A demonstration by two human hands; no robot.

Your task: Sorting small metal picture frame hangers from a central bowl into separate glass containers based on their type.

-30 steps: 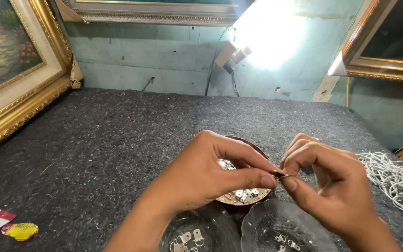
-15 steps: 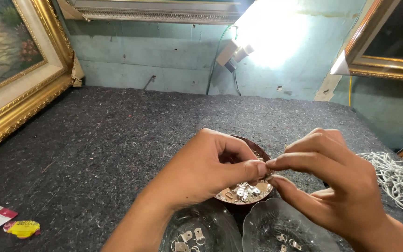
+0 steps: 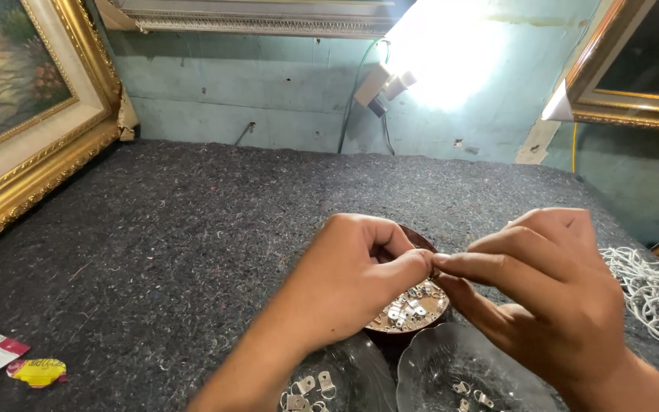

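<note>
A dark grey felt-covered table (image 3: 192, 229) runs to a teal wall (image 3: 268, 99) lined with gilt picture frames (image 3: 32, 168). Above a brown bowl of small metal hangers (image 3: 413, 309), the left hand (image 3: 352, 282) and right hand (image 3: 551, 297) meet fingertip to fingertip, pinched; anything held is hidden. White cord (image 3: 657, 294) lies right.

I was looking at a picture-framing workshop. A gilt-framed painting (image 3: 20, 114) leaned at the left of the table (image 3: 192, 229), which was padded with grey felt, and more ornate frames (image 3: 634, 69) stood against the worn teal wall (image 3: 230, 99). A bowl (image 3: 413, 305) of small metal hangers, clear trays (image 3: 459, 374) holding more, and a coil of white cord (image 3: 654, 294) lay there under a bare work lamp (image 3: 390, 84).
</note>
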